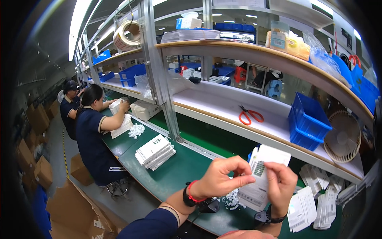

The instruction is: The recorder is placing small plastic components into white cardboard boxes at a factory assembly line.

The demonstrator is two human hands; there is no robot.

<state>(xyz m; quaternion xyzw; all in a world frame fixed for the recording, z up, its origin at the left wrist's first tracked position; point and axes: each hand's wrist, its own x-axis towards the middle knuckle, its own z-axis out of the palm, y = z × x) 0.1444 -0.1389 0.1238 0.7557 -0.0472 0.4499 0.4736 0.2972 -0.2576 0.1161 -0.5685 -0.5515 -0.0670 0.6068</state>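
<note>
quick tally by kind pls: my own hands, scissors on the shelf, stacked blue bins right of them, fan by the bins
Own hands: 2 (left hand, right hand)
Red-handled scissors: 1
Stacked blue bins: 2 (upper bin, lower bin)
Fan: 1
Total: 6

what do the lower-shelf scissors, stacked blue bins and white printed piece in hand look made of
Scissors: likely metal blades, dark, slim; smooth red handles, probably plastic. Blue bins: likely moulded plastic, even, shiny colour. White printed piece: maybe smooth card; flat, straight edges.
</note>
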